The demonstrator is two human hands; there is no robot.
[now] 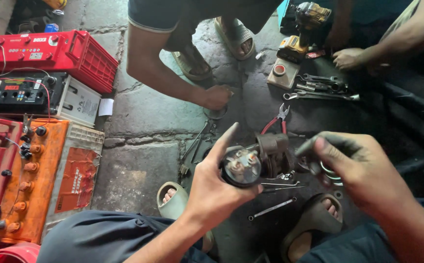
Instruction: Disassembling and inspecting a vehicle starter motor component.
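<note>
My left hand [214, 182] grips a dark round motor part [243, 167], a cylinder with a metal end face and small terminals, held above the floor between my knees. My right hand [356, 168], blackened with grease, is closed around a metal ring [330, 173] just right of a brown greasy housing piece [274, 152] joined to that part. Another person's hand [217, 96] rests on a small round object on the stone floor beyond. Red-handled pliers [276, 122] lie past the part.
Several car batteries, red [51, 53], black [24, 92] and orange [31, 180], line the left side. Spanners [319, 87] and a yellow cordless drill [302, 29] lie at the back right. A thin rod [273, 208] lies near my sandalled feet. Another person's arm [392, 39] reaches in from the top right.
</note>
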